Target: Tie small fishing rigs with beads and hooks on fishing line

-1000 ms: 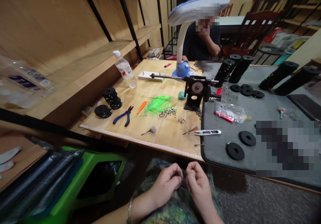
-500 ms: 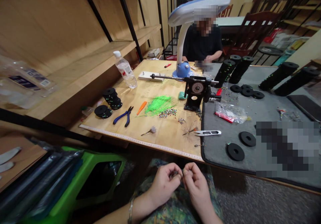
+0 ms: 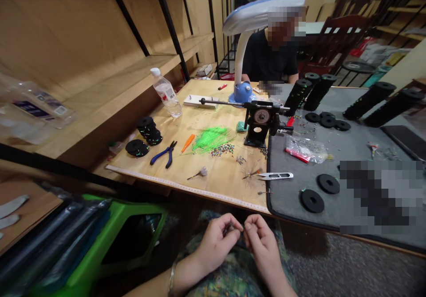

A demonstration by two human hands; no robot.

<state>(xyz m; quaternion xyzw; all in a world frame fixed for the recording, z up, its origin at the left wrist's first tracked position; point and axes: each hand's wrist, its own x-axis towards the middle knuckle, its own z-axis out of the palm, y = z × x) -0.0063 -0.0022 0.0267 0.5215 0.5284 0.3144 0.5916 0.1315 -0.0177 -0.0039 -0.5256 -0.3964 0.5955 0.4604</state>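
Over my lap, below the table's front edge, my left hand is closed with thumb and forefinger pinched. Something small and dark shows inside its curled fingers, too small to name. Close beside it my right hand is also pinched shut, its fingertips almost meeting the left ones; what they hold is hidden. On the tabletop ahead lie thread snips, a clump of fine wires with an orange tip, a small brush-like bundle, many coloured beads and bright green strands.
Blue-handled pliers, an orange-handled tool and black foam spools lie to the left. A black winding device stands before a desk lamp. Foam discs rest on the grey mat. A person sits opposite.
My hands stay pinched together, with only slight shifts of the fingers. The person opposite has leaned to the right, and their visible hand has dropped from view.
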